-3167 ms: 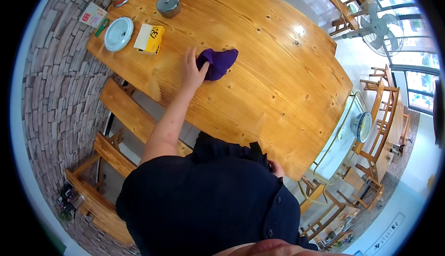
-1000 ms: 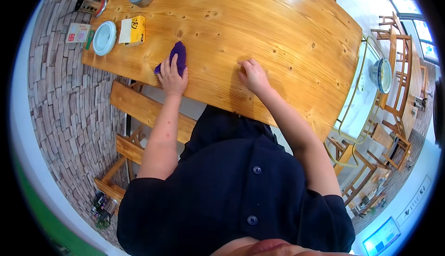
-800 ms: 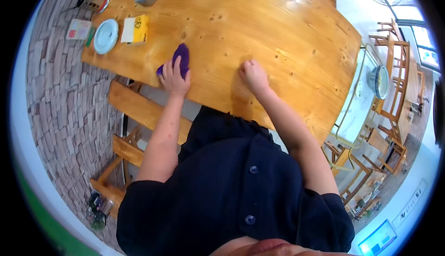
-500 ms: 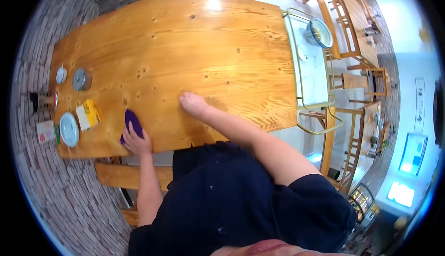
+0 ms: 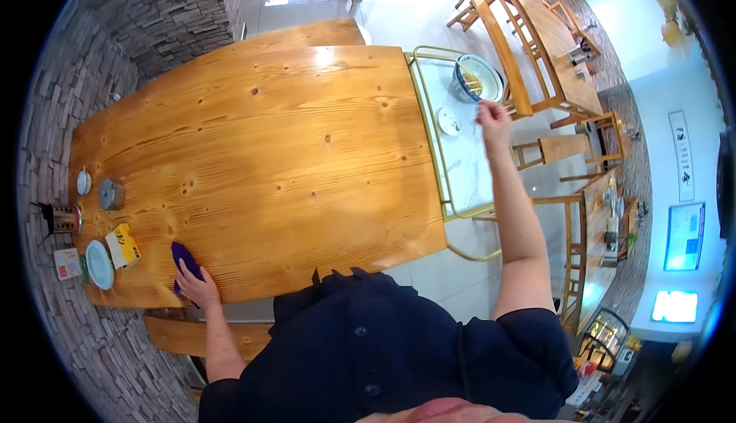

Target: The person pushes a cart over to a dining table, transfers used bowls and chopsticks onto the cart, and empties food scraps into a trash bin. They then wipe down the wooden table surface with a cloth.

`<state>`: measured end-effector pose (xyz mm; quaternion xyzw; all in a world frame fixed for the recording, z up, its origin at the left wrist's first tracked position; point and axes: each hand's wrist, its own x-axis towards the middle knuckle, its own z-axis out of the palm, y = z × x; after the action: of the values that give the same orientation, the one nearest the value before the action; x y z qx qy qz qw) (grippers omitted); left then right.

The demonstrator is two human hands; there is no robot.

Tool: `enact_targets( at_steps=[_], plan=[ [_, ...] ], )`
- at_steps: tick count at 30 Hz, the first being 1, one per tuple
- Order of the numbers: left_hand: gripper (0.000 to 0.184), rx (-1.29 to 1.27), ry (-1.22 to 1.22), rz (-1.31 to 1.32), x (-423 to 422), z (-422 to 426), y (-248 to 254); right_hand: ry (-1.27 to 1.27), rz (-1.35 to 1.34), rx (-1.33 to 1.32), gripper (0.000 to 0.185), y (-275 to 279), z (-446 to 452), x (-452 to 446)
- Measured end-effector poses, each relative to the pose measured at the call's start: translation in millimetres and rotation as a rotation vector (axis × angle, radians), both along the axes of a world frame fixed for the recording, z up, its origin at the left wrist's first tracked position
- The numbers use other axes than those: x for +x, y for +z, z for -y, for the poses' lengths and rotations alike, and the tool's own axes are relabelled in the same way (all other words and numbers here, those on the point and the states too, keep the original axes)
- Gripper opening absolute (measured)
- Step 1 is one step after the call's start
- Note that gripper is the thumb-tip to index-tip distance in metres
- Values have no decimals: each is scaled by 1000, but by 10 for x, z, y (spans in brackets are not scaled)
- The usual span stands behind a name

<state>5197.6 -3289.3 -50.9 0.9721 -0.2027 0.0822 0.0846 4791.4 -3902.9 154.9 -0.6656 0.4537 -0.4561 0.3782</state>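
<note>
My left hand (image 5: 197, 286) lies with spread fingers on a folded purple cloth (image 5: 184, 263) near the front edge of the wooden table (image 5: 307, 147). My right hand (image 5: 494, 120) is over the cart at the table's right end, beside the lower rim of a large bowl (image 5: 468, 90) with food scraps in it. Its fingers are bent together; whatever may be between them is too small to make out. On the cart's white marble top (image 5: 464, 174), a small white dish (image 5: 448, 121) sits left of that hand.
At the table's left end are a yellow box (image 5: 124, 247), a stack of pale plates (image 5: 100, 264), a metal pot (image 5: 111, 194), a small bowl (image 5: 83, 181) and a utensil holder (image 5: 61, 218). A bench (image 5: 207, 336) stands along the front. The cart has gold rails.
The view has swung to the right. My right hand has moved from above the table out to the bowl on the cart. My left hand stays on the purple cloth.
</note>
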Motion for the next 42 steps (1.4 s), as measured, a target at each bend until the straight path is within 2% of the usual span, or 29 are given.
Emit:
enact_targets(
  at_steps=[2,7,10,13,16,20,26,28,30,32,33,34,36,38,42],
  plan=[
    [60,-12,25,-3,-158,112,-12,-136,-132,-116,12,55,713,-363],
    [59,-37,61,-45,-660,378,-79,-336,-775,-491,15,373,1541,-561],
    [59,-3,86,-85,-861,498,-56,-385,-964,-389,14,519,1646,-496],
    [59,4,110,-108,-903,582,6,-373,-1120,-456,16,457,1883,-580],
    [60,39,98,-132,-876,566,10,-312,-1111,-527,16,359,2034,-635],
    [62,91,99,-141,-848,508,-37,-267,-1158,-479,18,284,2047,-567],
    [67,67,29,-118,-805,521,-69,-331,-1193,-548,27,314,1822,-448],
    [71,8,-3,-95,-767,552,29,-248,-1231,-600,33,96,1971,-459],
    [75,-14,-13,-130,-771,568,169,45,-959,-710,34,-221,1809,-351],
    [76,-63,-133,-107,-722,425,193,197,-1007,-631,36,-426,1222,-39],
    [76,-18,-149,-179,-662,359,274,379,-960,-692,37,-585,978,26],
    [76,17,-175,-255,-580,307,339,436,-1013,-682,38,-677,627,135],
    [77,55,-268,-274,-343,230,368,554,-914,-555,39,-972,27,229],
    [74,54,-279,-290,-42,309,425,616,-836,-479,38,-1189,-497,206],
    [69,-33,-268,-162,867,620,240,661,-887,-249,27,-1110,-1234,248]
  ],
)
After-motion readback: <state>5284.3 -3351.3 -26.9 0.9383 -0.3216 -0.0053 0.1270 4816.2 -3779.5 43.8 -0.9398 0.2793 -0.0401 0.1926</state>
